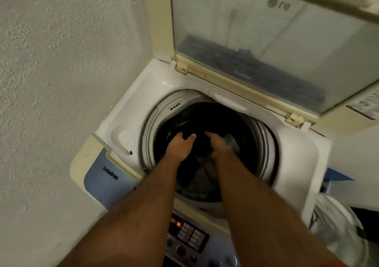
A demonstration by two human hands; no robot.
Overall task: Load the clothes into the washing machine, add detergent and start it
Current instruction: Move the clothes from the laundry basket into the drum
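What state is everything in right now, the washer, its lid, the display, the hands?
Lid: raised, open.
Drum: open, holding dark clothes.
Display: lit orange.
Left hand: inside the drum, on a dark garment.
Right hand: gripping that garment.
White basket: beside the washer, contents unclear.

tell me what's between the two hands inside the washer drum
In the head view, a dark garment fills the gap between the left hand and right hand in the round dark drum; both hands grip it.

Dim, soft, wide-angle edge blur
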